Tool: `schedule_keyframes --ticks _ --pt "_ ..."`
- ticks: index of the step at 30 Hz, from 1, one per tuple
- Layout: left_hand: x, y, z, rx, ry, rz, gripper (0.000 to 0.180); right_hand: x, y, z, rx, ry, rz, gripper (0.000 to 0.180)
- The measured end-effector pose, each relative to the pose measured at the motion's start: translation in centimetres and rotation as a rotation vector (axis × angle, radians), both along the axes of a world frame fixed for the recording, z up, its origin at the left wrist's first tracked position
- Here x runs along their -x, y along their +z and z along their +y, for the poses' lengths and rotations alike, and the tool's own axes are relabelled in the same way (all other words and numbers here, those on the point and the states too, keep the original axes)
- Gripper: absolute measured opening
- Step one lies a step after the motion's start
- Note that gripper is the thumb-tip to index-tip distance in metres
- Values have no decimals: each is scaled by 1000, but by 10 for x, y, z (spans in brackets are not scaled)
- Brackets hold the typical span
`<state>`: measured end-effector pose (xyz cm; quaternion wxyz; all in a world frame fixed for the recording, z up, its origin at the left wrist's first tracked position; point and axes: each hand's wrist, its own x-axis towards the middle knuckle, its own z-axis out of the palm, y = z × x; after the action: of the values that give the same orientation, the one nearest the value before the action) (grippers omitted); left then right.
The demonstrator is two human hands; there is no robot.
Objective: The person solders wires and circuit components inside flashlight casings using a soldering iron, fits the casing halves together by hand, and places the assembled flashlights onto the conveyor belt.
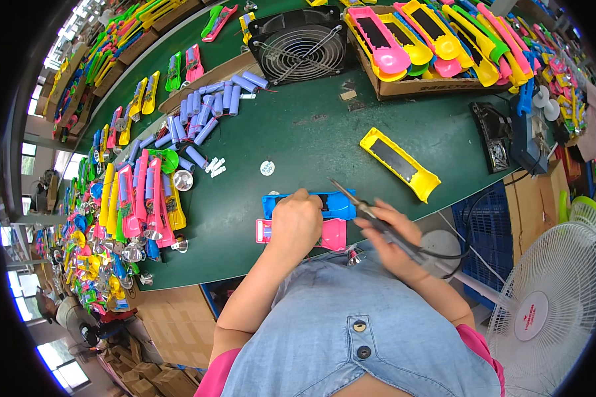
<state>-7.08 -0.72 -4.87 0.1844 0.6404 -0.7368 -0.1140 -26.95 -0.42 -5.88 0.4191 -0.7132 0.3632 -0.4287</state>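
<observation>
My left hand (297,220) is closed, its fingers bent down over a blue plastic torch housing (338,204); what they pinch is hidden beneath them. A pink housing (335,235) lies alongside, nearer to me, partly covered by the same hand. In my right hand (402,243) is a soldering iron (392,234) with a dark handle and thin metal tip. The tip points up and left, just above the blue housing's right end. A small silver reflector (355,256) sits at the table edge by the pink housing. A yellow housing (401,165) lies farther right.
Purple battery cells (208,109) are heaped at back left, beside piled torch parts (146,198). A black box fan (299,46) stands at the back, next to a carton (417,87) of housings. At right are a blue soldering station (528,135) and white fan (549,304).
</observation>
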Motion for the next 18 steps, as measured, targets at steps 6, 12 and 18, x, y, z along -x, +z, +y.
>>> schedule_keyframes --ticks 6,12,18 --pt "1 2 0 -31 -12 -40 8 -24 -11 4 85 173 188 77" --pt "-7 3 6 13 -89 52 11 -27 -12 5 116 170 188 78" --pt "-24 32 23 76 -355 178 21 -15 -1 -28 26 203 256 73"
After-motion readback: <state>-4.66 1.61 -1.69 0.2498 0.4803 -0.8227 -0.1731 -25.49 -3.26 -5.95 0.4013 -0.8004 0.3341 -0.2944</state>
